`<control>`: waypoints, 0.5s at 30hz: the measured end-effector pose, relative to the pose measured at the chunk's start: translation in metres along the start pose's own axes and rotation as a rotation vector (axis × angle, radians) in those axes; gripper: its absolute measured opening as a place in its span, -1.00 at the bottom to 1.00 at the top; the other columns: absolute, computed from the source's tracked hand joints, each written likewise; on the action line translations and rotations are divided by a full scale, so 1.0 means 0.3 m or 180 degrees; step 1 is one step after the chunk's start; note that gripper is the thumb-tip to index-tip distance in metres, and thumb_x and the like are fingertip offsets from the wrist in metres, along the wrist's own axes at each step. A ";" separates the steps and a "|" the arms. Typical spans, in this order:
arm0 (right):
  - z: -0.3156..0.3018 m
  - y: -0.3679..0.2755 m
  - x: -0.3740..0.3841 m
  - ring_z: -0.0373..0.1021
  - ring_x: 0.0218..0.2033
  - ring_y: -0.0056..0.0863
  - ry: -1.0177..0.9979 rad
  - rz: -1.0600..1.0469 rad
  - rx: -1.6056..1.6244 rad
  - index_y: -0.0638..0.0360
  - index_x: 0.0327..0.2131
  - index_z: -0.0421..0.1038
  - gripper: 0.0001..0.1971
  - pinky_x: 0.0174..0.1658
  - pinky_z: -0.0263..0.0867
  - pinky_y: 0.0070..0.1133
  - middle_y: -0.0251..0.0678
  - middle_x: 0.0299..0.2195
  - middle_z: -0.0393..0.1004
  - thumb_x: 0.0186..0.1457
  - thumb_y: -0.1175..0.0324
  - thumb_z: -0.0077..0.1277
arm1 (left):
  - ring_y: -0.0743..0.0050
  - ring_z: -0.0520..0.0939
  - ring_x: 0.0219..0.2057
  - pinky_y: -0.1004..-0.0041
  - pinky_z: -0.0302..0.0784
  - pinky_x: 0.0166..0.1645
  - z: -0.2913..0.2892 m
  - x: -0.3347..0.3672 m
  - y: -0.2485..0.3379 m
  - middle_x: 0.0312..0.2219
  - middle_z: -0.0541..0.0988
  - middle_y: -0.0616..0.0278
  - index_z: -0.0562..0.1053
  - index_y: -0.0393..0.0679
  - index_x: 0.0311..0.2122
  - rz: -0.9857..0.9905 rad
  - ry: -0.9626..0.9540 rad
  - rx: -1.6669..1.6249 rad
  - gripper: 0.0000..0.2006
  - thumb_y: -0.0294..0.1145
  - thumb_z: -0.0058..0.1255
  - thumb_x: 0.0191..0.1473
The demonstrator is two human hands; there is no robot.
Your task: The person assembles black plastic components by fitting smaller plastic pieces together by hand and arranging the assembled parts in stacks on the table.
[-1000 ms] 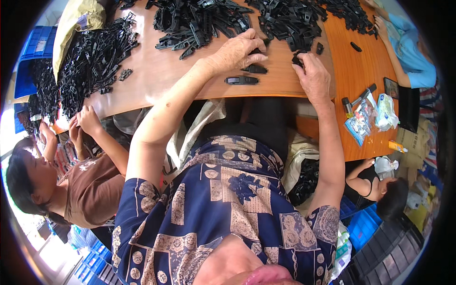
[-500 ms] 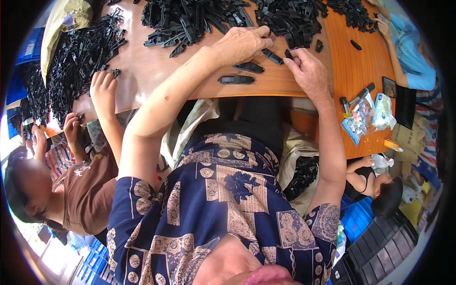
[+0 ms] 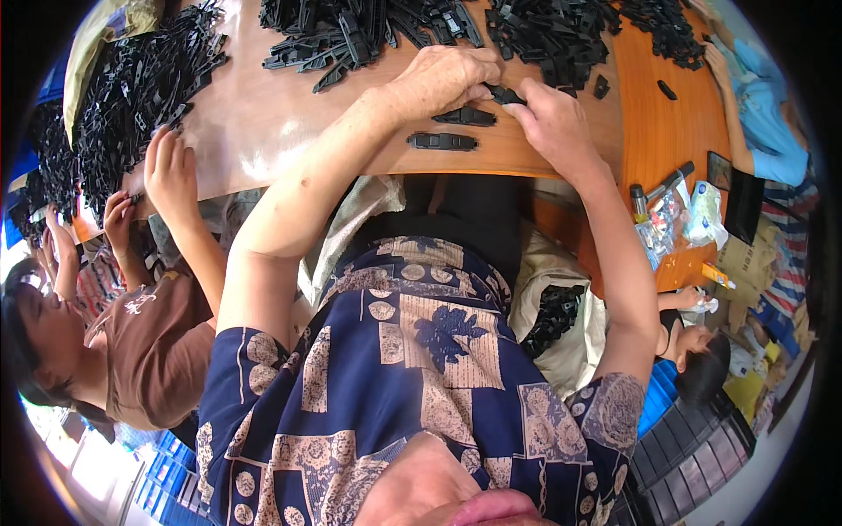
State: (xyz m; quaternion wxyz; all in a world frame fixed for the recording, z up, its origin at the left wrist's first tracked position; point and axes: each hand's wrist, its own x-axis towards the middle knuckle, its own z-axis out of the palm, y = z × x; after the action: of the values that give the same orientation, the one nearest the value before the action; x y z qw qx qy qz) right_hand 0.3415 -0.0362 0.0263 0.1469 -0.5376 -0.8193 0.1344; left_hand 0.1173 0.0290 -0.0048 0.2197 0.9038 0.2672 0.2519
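Observation:
Over the table's front part, my left hand point(image 3: 449, 81) and my right hand point(image 3: 561, 130) meet at a long black plastic part point(image 3: 506, 95). The left fingers are closed at its left end, while the right thumb and fingers pinch its right end. Just below my left hand lies a second black plastic part point(image 3: 465, 116), flat on the wood. Nearer the edge is another, slotted black part point(image 3: 443, 141), lying crosswise. Details of the held part are partly covered by my fingers.
Heaps of black parts lie at the far middle point(image 3: 351, 35), far right point(image 3: 548, 39) and left point(image 3: 145, 96). A person in brown point(image 3: 158, 351) works at my left, another in light blue point(image 3: 767, 114) at far right. A sack point(image 3: 570, 351) with black parts stands below the table.
My right hand has moved slightly left and up to my left hand. Both now hold a black part between them. One of the parts from the table's front row is no longer lying there.

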 end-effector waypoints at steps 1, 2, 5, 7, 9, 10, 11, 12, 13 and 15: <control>0.009 -0.002 0.017 0.47 -0.37 0.02 0.0018 -0.0040 0.0023 0.22 -0.41 0.33 -0.75 -0.32 0.36 -0.18 -0.09 -0.45 0.51 0.14 0.26 0.12 | 0.03 0.60 -0.22 0.17 0.52 -0.17 -0.002 -0.002 -0.005 -0.31 0.52 0.17 0.53 -0.15 -0.19 -0.0045 -0.0039 -0.0025 -0.77 -0.31 0.17 0.07; 0.011 -0.008 0.027 0.47 -0.36 0.03 0.0037 -0.0087 0.0046 0.22 -0.40 0.34 -0.75 -0.31 0.36 -0.18 -0.08 -0.45 0.51 0.14 0.25 0.12 | 0.03 0.60 -0.22 0.17 0.52 -0.17 -0.005 0.000 -0.011 -0.31 0.52 0.17 0.53 -0.15 -0.19 -0.0050 -0.0014 -0.0008 -0.77 -0.31 0.17 0.07; 0.000 -0.028 0.037 0.46 -0.36 0.06 -0.0109 0.0154 0.0191 0.23 -0.40 0.37 -0.75 -0.32 0.36 -0.19 -0.04 -0.45 0.51 0.13 0.24 0.14 | -0.01 0.61 -0.20 0.15 0.53 -0.14 -0.027 -0.031 -0.022 -0.27 0.54 0.12 0.54 -0.13 -0.10 -0.0204 -0.0026 -0.0101 -0.62 -0.04 0.12 0.12; 0.001 -0.015 0.023 0.46 -0.37 0.05 -0.0156 0.0264 0.0193 0.23 -0.39 0.38 -0.75 -0.32 0.35 -0.20 -0.04 -0.46 0.51 0.13 0.24 0.14 | 0.02 0.60 -0.15 0.16 0.53 -0.08 -0.069 -0.083 0.051 -0.24 0.54 0.13 0.54 -0.13 -0.09 -0.0350 -0.0041 0.0033 -0.55 0.04 0.13 0.09; 0.014 -0.023 0.014 0.46 -0.37 0.04 -0.0224 0.0301 0.0222 0.23 -0.39 0.39 -0.75 -0.32 0.35 -0.21 -0.04 -0.46 0.51 0.13 0.23 0.15 | 0.06 0.54 -0.05 0.11 0.50 0.02 -0.077 -0.175 0.114 -0.20 0.51 0.17 0.50 -0.11 0.00 -0.0299 0.0049 0.0443 -0.37 0.21 0.18 -0.03; 0.024 -0.041 0.013 0.46 -0.38 0.03 -0.0295 0.0369 0.0468 0.23 -0.39 0.39 -0.76 -0.33 0.35 -0.22 -0.04 -0.46 0.51 0.13 0.25 0.16 | 0.11 0.52 -0.04 0.18 0.44 0.01 -0.056 -0.221 0.142 -0.17 0.49 0.22 0.47 -0.04 0.02 -0.0407 0.0059 0.0708 -0.43 0.03 0.26 -0.06; 0.036 -0.063 0.011 0.47 -0.38 0.03 -0.0374 0.0433 0.0715 0.23 -0.39 0.40 -0.77 -0.33 0.35 -0.23 -0.05 -0.47 0.51 0.12 0.27 0.16 | 0.14 0.52 -0.06 0.19 0.43 0.00 -0.040 -0.254 0.164 -0.18 0.49 0.23 0.46 -0.03 0.01 -0.0519 0.0142 0.0787 -0.46 -0.04 0.27 -0.07; 0.056 -0.092 0.008 0.47 -0.38 0.03 -0.0385 0.0343 0.0734 0.23 -0.39 0.40 -0.77 -0.33 0.35 -0.23 -0.05 -0.47 0.51 0.12 0.27 0.16 | 0.17 0.52 -0.07 0.21 0.42 -0.01 -0.028 -0.283 0.183 -0.18 0.49 0.24 0.46 -0.01 0.00 -0.0626 0.0219 0.0874 -0.49 -0.12 0.28 -0.09; 0.081 -0.122 -0.002 0.47 -0.39 0.01 -0.0271 0.0133 0.0806 0.22 -0.39 0.40 -0.78 -0.34 0.35 -0.24 -0.06 -0.46 0.51 0.11 0.28 0.17 | 0.18 0.51 -0.11 0.22 0.40 -0.01 -0.014 -0.313 0.200 -0.19 0.49 0.24 0.44 -0.02 -0.04 -0.0804 0.0342 0.0925 -0.55 -0.24 0.28 -0.09; 0.128 -0.193 -0.014 0.48 -0.40 -0.03 -0.0171 -0.0196 0.0920 0.21 -0.39 0.41 -0.80 -0.36 0.34 -0.26 -0.06 -0.45 0.52 0.09 0.32 0.20 | 0.16 0.50 -0.13 0.22 0.41 -0.03 -0.023 -0.412 0.230 -0.20 0.49 0.22 0.44 -0.08 -0.07 -0.0873 0.0419 0.0848 -0.56 -0.25 0.27 -0.08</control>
State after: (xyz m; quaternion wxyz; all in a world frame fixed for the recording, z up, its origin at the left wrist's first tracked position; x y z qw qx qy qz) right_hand 0.2794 -0.0647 0.0123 0.2049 -0.4817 -0.8112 0.2607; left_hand 0.0489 -0.0950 -0.0046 0.1126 0.8616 0.4325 0.2407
